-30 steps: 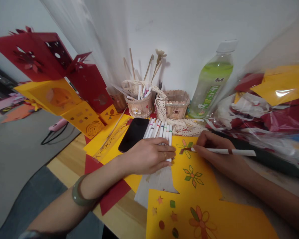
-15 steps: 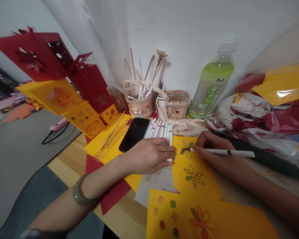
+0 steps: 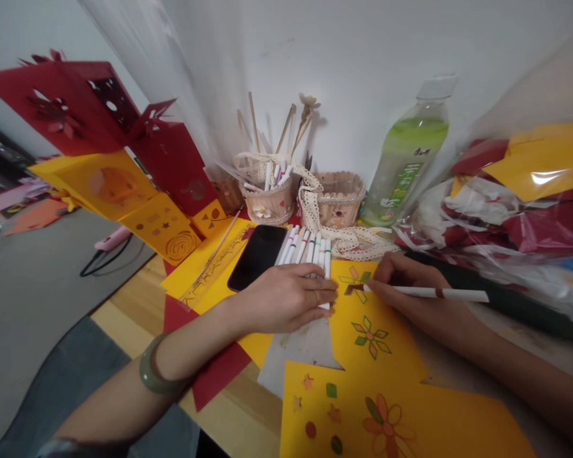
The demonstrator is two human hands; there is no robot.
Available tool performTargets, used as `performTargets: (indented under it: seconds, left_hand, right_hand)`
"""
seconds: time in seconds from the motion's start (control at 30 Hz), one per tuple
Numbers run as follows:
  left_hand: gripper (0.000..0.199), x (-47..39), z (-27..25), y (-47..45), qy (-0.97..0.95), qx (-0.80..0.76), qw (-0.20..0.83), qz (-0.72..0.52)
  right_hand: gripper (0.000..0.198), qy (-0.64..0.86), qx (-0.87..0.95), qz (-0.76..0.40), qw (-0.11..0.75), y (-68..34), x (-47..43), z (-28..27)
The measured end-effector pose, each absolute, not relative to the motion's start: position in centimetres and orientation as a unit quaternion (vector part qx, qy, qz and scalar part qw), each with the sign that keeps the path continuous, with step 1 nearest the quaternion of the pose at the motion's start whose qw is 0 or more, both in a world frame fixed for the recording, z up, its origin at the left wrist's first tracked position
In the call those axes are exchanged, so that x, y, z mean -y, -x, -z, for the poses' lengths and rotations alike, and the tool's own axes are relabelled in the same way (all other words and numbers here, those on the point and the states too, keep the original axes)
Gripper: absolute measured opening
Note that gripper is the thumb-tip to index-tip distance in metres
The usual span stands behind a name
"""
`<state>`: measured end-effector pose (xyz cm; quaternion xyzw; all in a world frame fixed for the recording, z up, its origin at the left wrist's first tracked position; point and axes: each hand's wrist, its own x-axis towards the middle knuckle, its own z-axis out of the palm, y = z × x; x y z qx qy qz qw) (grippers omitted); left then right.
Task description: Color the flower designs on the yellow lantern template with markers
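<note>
Left hand (image 3: 289, 298) palm-down; right hand (image 3: 408, 283) curled

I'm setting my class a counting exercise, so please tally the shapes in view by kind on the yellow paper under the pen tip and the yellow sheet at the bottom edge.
Flowers: 3
Stars: 3
Green diamonds: 1
Round or oval shapes: 2
Total: 9

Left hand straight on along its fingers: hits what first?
Likely the white marker, tip first, held by the right hand at the top flower drawing; height of the left hand over the yellow sheet is unclear.
</note>
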<state>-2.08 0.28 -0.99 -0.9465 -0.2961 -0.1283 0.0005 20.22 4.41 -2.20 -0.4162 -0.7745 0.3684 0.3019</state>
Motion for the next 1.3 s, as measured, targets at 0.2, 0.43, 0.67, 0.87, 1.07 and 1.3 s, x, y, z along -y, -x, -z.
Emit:
performTargets:
  seconds: [0.2, 0.43, 0.67, 0.87, 1.07, 1.3]
  left_hand:
    - [0.033, -0.25, 0.92, 2.02, 0.947, 0.297, 0.002, 0.126]
    - [0.032, -0.28, 1.02, 2.09, 0.946, 0.297, -0.003, 0.130]
    - [0.032, -0.26, 0.97, 2.01, 0.947, 0.295, -0.005, 0.124]
    - [0.032, -0.28, 0.97, 2.08, 0.946, 0.295, -0.001, 0.132]
    - [0.032, -0.25, 0.97, 2.07, 0.947, 0.297, -0.003, 0.126]
    - [0.033, -0.22, 1.00, 1.99, 0.947, 0.294, 0.003, 0.128]
  right_hand:
    - [0.022, 0.420, 0.774, -0.378, 0.284, -20.22, -4.36, 2.24]
    - [0.022, 0.414, 0.773, -0.380, 0.295, -20.33, -4.32, 2.34]
    - [0.022, 0.404, 0.781, -0.388, 0.277, -20.30, -4.36, 2.33]
    - [0.023, 0.413, 0.770, -0.391, 0.289, -20.27, -4.17, 2.16]
    - [0.024, 0.402, 0.782, -0.394, 0.267, -20.42, -4.22, 2.16]
    - [0.023, 0.409, 0.766, -0.392, 0.305, -20.75, -4.39, 2.65]
